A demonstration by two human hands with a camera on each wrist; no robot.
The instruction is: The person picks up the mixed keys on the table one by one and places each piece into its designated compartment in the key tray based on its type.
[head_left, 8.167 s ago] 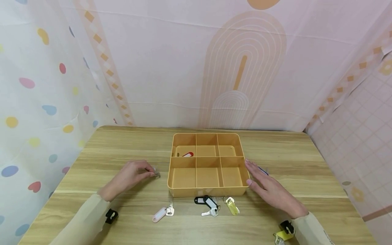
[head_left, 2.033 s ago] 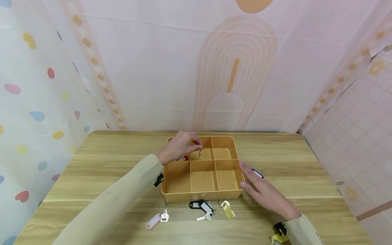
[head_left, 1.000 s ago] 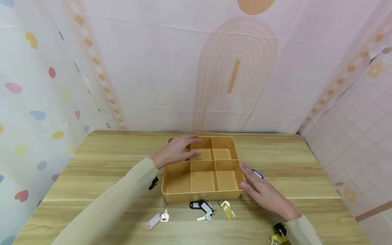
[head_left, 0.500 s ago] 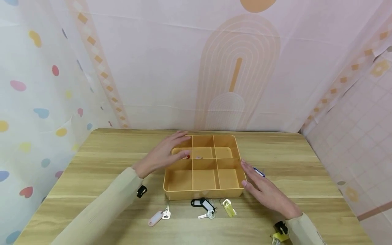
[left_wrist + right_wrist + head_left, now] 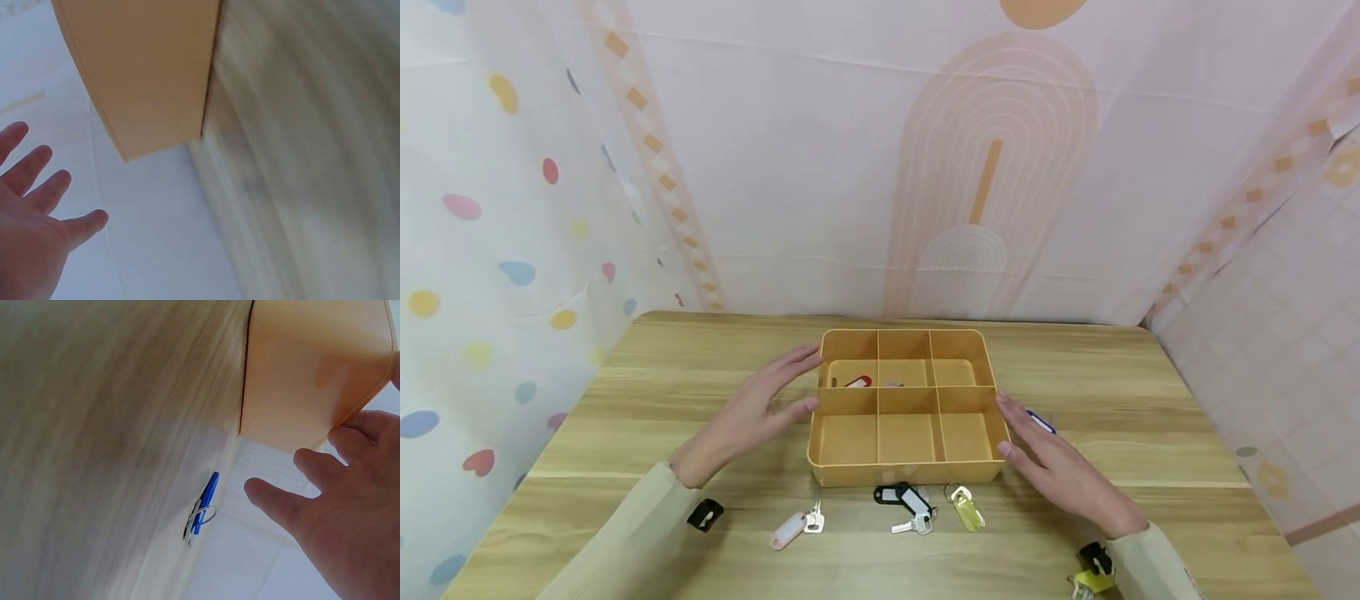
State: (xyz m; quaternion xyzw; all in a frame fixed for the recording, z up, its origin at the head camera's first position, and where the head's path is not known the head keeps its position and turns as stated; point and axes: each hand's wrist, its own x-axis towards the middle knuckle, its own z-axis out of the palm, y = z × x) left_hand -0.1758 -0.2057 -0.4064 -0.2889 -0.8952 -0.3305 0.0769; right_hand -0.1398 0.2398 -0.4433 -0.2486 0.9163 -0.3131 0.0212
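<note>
A yellow-orange organizer box [image 5: 910, 473] with several compartments stands on the table. Just off its left wall, my left hand [image 5: 748, 421] hovers with fingers spread and nothing in it. On the other side, my right hand [image 5: 1063, 471] touches the right wall with its fingertips, the fingers straight. A red key tag [image 5: 858, 382] lies in the back left compartment. Low in the back middle one shows a small purplish item [image 5: 892, 384], mostly hidden by the divider. Beyond the right hand, a blue key tag [image 5: 207, 500] with a ring and key lies on the table.
In front of the box lie a key with a pink tag [image 5: 788, 531], black key tags [image 5: 914, 501] with a silver key [image 5: 913, 523], and a yellow-tagged key [image 5: 967, 510]. Another yellow tag [image 5: 1095, 580] is by the right wrist. A patterned curtain [image 5: 820, 167] hangs behind the table.
My left hand carried a small item from left of the box into the back middle compartment, let it go there, then drew back leftward out of the box. The right hand stayed at the right wall.
</note>
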